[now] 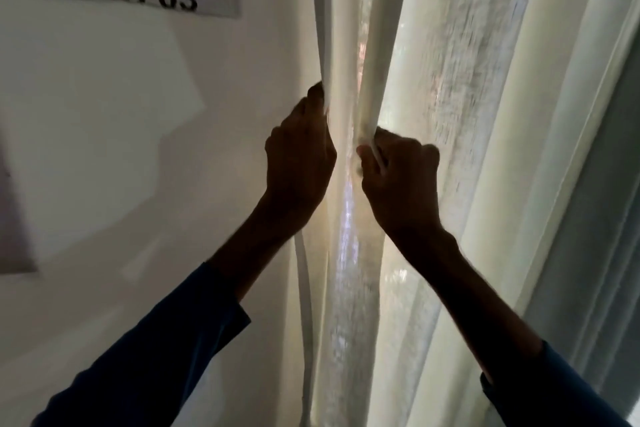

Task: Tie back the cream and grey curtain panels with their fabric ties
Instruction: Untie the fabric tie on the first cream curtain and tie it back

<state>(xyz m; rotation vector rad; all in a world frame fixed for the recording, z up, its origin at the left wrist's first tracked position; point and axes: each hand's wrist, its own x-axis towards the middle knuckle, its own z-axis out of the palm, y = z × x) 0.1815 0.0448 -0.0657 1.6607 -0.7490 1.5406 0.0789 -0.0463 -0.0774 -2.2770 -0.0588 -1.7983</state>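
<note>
The cream curtain panel (pixel 450 114) fills the centre and right of the frame, hanging loose and lit from behind, with the grey curtain panel (pixel 595 236) a narrow strip at the far right edge and a pale wall (pixel 121 114) taking up the left. Judging by this, the task is at its gathering step: the cream fabric is being bunched, and no tie is seen round it yet. The left grip (pixel 299 156) is clenched on a thick vertical fold at the panel's left edge, mid-frame, just beside the wall. The right grip (pixel 398 177), a little lower and just to its right, pinches a second fold. Sheer fabric shows in the gap between them. Whether either fold is the fabric tie itself cannot be told. The next move likely calls for drawing both folds together into one bundle, then finding the tie, which is not in plain view.
</note>
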